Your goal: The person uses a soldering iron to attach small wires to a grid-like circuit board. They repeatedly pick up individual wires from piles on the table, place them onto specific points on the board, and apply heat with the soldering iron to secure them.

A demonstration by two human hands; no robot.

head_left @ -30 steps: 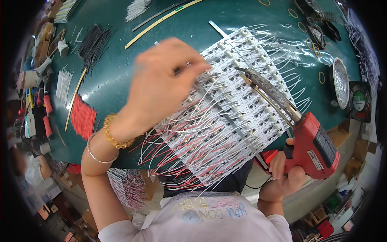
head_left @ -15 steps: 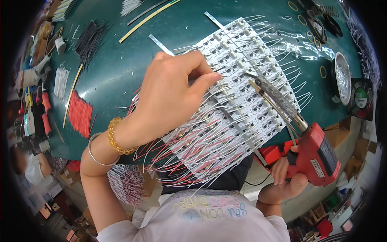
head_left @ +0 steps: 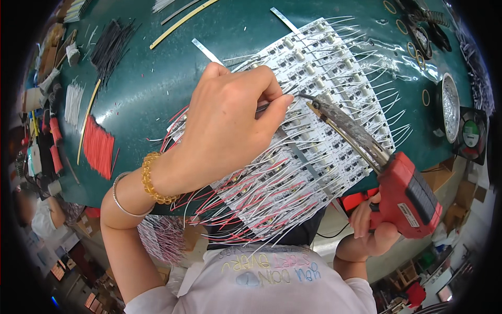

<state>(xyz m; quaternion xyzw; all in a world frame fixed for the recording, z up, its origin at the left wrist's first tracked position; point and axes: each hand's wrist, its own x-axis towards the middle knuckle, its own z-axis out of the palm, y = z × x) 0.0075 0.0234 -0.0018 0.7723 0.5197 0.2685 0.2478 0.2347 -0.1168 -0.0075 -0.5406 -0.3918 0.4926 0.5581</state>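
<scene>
A large panel of white circuit boards (head_left: 339,65) lies at an angle on the table, with white wires along its far and right parts and red and white wires nearer me. My left hand (head_left: 225,118) is closed above its middle, thumb and forefinger pinching a thin black wire (head_left: 263,108), partly hidden by the fingers. At the lower right, my right hand (head_left: 374,230) grips a red soldering gun (head_left: 407,196). Its slanted metal nose (head_left: 348,125) reaches over the panel, the tip close to my left fingertips. Whether the tip touches the wire or board, I cannot tell.
Bundles of black wires (head_left: 111,49), white wires (head_left: 74,104) and red wires (head_left: 98,146) lie on the green table at left. A metal bowl (head_left: 448,107) and a small black fan (head_left: 470,133) stand at right. Metal strips (head_left: 205,51) stick out beyond the panel.
The soldering gun's tip has come left, closer to my left fingertips. My left hand has shifted slightly right, still pinching, and the black wire shows more clearly.
</scene>
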